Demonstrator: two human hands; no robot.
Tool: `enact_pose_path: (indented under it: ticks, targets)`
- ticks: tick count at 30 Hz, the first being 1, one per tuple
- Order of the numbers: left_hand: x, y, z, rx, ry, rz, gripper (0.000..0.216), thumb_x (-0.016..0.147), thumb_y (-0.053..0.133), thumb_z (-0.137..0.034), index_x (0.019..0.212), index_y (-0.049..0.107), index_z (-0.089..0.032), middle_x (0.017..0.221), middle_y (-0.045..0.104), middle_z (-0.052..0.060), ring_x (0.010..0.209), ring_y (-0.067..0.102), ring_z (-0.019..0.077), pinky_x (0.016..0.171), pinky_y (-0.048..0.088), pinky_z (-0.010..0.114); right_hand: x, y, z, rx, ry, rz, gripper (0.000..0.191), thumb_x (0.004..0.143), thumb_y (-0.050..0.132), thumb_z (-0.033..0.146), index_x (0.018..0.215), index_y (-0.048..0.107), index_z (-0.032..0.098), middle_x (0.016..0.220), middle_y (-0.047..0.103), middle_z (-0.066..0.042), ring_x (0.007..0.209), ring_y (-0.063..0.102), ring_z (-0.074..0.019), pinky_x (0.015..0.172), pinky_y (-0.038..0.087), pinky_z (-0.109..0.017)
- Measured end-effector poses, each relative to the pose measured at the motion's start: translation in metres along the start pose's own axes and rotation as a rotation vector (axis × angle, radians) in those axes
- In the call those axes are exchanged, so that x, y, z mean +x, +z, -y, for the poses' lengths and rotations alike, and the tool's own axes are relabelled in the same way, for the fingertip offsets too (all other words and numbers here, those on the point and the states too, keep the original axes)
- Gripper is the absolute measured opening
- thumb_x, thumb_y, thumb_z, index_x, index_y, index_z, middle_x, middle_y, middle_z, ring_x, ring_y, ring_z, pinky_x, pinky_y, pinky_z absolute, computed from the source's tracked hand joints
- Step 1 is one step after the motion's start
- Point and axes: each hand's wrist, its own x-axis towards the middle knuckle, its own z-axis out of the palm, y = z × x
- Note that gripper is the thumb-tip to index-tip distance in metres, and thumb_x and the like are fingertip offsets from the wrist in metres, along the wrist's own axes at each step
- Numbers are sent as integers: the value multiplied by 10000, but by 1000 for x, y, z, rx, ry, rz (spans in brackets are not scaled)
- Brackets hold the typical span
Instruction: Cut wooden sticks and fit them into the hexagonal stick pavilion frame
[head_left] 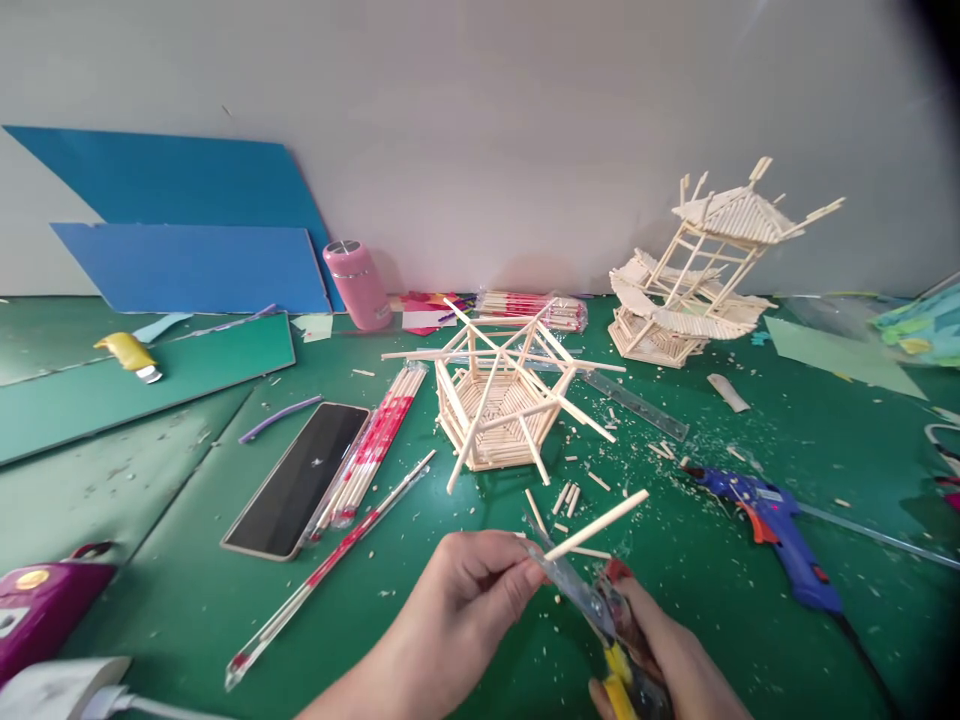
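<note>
Between the thumb and fingers of my left hand a thin wooden stick is pinched, its free end slanting up to the right. My right hand grips a pair of scissors with yellow on the handle; the blades are at the stick near my left fingertips. Whether they touch it or cut into it I cannot tell. Just beyond my hands stands a six-sided frame of wooden sticks, with sticks radiating from its top. Short cut stick pieces lie between the frame and my hands.
A blue glue gun lies at right. A finished-looking stick pavilion stands at the back right, near a clear ruler. To the left are a phone, packs of sticks, a pink bottle and a yellow cutter.
</note>
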Motion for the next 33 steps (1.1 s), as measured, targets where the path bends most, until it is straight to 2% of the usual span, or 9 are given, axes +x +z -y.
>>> enact_pose_path:
  ticks: [2, 4, 9, 13, 17, 23, 25, 30, 33]
  targets:
    - [1, -2, -1, -56, -98, 46, 322, 850, 437, -341, 642, 583, -143, 540, 349, -39, 503, 269, 103, 449, 227, 227, 0, -1, 0, -24, 0, 12, 508, 637, 559, 219, 1141, 508, 193, 841, 703, -61, 778, 664, -215, 648, 508, -242]
    - [0, 1, 1, -14, -115, -28, 320, 843, 438, -340, 614, 551, -148, 539, 354, -37, 506, 289, 106, 457, 243, 228, 1, -2, -1, -47, -9, 23, 531, 624, 572, 228, 1150, 503, 194, 833, 706, -73, 782, 666, -236, 643, 508, -256]
    - [-1, 12, 9, 224, 130, -269, 294, 838, 429, -237, 601, 569, -136, 557, 394, -12, 533, 355, 120, 509, 300, 241, 4, -3, 6, -45, -32, -24, 583, 604, 577, 217, 1176, 470, 191, 926, 693, -84, 843, 654, -238, 687, 506, -263]
    - [0, 5, 6, 73, 40, -121, 304, 851, 434, -285, 659, 610, -128, 571, 395, -15, 534, 317, 114, 489, 282, 235, 4, -7, 13, 11, -31, 51, 509, 640, 540, 194, 1142, 457, 191, 964, 676, -76, 859, 645, -201, 722, 495, -246]
    - [0, -1, 4, -55, -113, -9, 327, 843, 448, -347, 640, 588, -132, 546, 343, -37, 518, 260, 104, 455, 230, 228, 4, -11, 14, -26, 31, 134, 533, 621, 565, 226, 1134, 452, 141, 903, 680, -126, 857, 637, -266, 715, 496, -310]
    - [-1, 12, 12, 128, 54, -286, 251, 815, 470, -247, 626, 586, -128, 570, 432, -7, 546, 371, 117, 510, 305, 234, 5, -11, 16, -12, 42, 75, 576, 593, 585, 190, 1155, 461, 190, 961, 677, -108, 892, 631, -262, 737, 485, -283]
    - [-1, 10, 13, 99, 39, -252, 276, 820, 471, -255, 607, 586, -123, 561, 402, -16, 541, 343, 110, 505, 290, 233, 5, -10, 17, 19, 17, 72, 581, 596, 578, 174, 1163, 451, 193, 1018, 659, -101, 898, 624, -238, 750, 484, -270]
    - [1, -8, 10, -232, -195, 43, 301, 812, 510, -342, 688, 638, -100, 505, 341, -53, 479, 240, 78, 440, 183, 218, 1, -10, 12, 14, -28, 80, 609, 587, 585, 169, 1177, 435, 179, 999, 657, -101, 901, 617, -235, 765, 481, -278]
    - [1, -10, 9, -260, -255, 69, 292, 798, 527, -352, 700, 640, -100, 487, 369, -54, 454, 247, 70, 431, 187, 212, 0, -9, 10, -6, 2, 79, 540, 603, 598, 211, 1132, 488, 185, 895, 681, -93, 854, 633, -253, 717, 489, -271]
